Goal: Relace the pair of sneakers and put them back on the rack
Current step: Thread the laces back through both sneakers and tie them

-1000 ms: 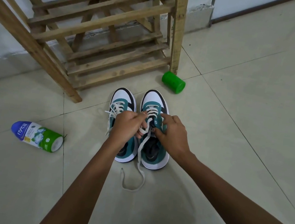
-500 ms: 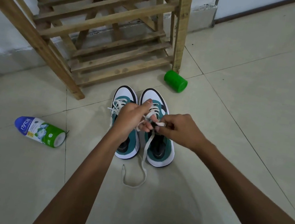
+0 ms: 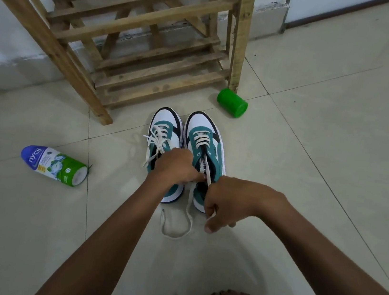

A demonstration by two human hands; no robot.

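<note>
A wooden rack [image 3: 137,46] stands on the tiled floor [image 3: 326,146], with the teal-and-white sneakers [image 3: 178,130] side by side just before it. The right hand [image 3: 230,202] grips the right sneaker's lace [image 3: 207,166] taut; the left hand [image 3: 176,164], fingers curled, pinches it near the eyelets.

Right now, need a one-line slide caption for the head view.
Right hand pulls the lace through the right sneaker while the left hand steadies it, before the wooden rack.

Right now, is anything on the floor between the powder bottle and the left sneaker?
No. In the head view only bare floor tile lies between the powder bottle and the left sneaker.
</note>
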